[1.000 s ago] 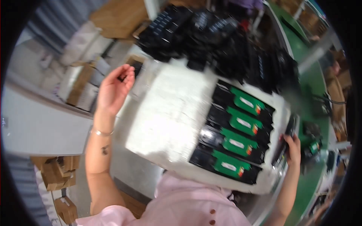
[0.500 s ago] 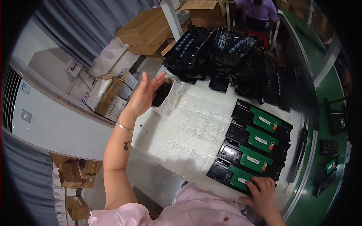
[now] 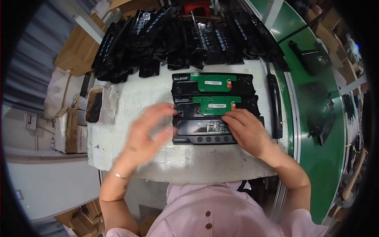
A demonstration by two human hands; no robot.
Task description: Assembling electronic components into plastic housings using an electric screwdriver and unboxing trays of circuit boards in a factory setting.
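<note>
Black rectangular plastic panel [image 3: 192, 127] with round buttons [image 3: 208, 139] lies on the white-covered desk [image 3: 221, 165] in the head view; the right hand [image 3: 249, 129] rests across its right end, perhaps steadying it, grip unclear; the blurred left hand [image 3: 145, 136] is open near its left end

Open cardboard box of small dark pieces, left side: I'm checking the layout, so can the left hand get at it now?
Probably yes: bare white tabletop lies between the blurred left hand and the open cardboard box, whose top is uncovered, though crumpled translucent plastic stands along its right side.
</note>
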